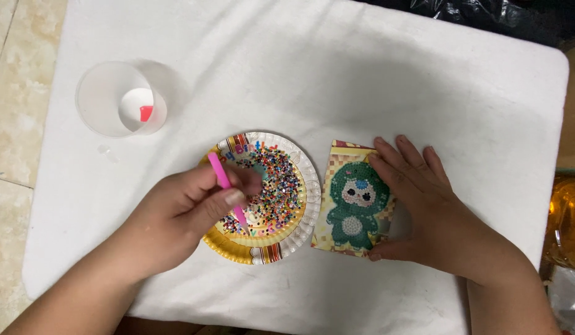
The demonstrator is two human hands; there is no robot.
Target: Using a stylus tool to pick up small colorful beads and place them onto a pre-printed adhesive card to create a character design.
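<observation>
Picking beads | left hand [188, 205] pinches pink pen [227, 189], tip in bead plate [309, 186] | right hand [417, 192] flat, fingers spread, steadying picture card [352, 205] on tabletop [362, 80] | next likely: precise bead transfer to card.

A low table [424, 80] with rounded corners is being covered by a white cloth [287, 68], which is lying smooth over its whole top. Four things are being carried directly on the cloth: a clear plastic cup [117, 99] near the far left corner, a small clear scrap [107, 151] just in front of it, a paper plate [300, 186] of coloured beads at the middle, and a bead picture card [352, 201] of a green figure just beside the plate, on its right.
</observation>
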